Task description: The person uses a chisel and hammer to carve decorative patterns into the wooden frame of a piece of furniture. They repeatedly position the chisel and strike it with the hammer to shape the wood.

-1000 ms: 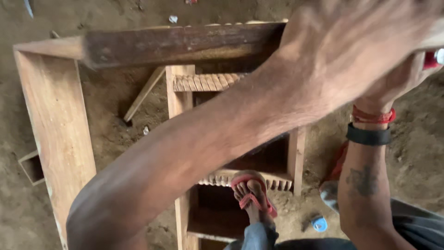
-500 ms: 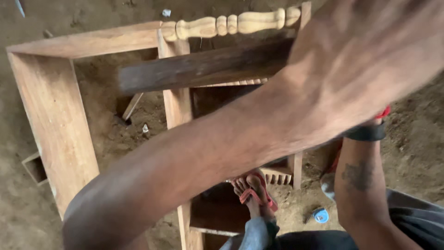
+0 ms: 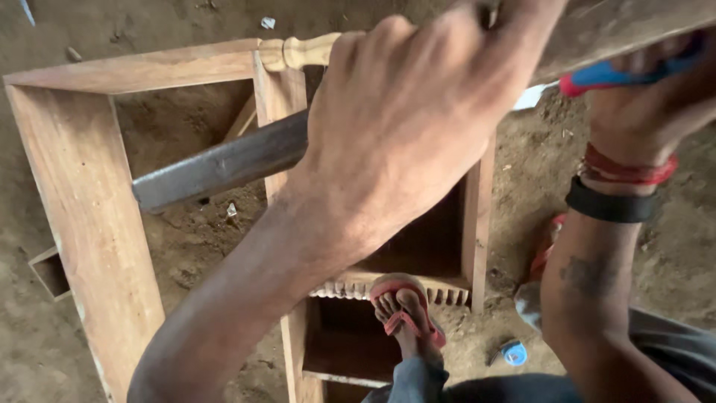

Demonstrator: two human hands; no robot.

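Observation:
My left hand fills the middle of the head view, fingers wrapped around a long dark bar that runs from lower left up to the upper right. At the upper right my right hand grips the same bar together with a red and blue handled object; the wrist carries red thread bands and a black band. Below lies a wooden furniture frame with a turned spindle on its top rail. My foot in a red sandal rests on a carved rail of the frame.
The frame lies on a dirt floor with scattered scraps. A small blue cap lies on the ground by my right leg. A small wooden block sits left of the frame.
My hands and the dark bar have come closer to the camera and the bar now tilts up to the right. The view has shifted so the frame sits lower.

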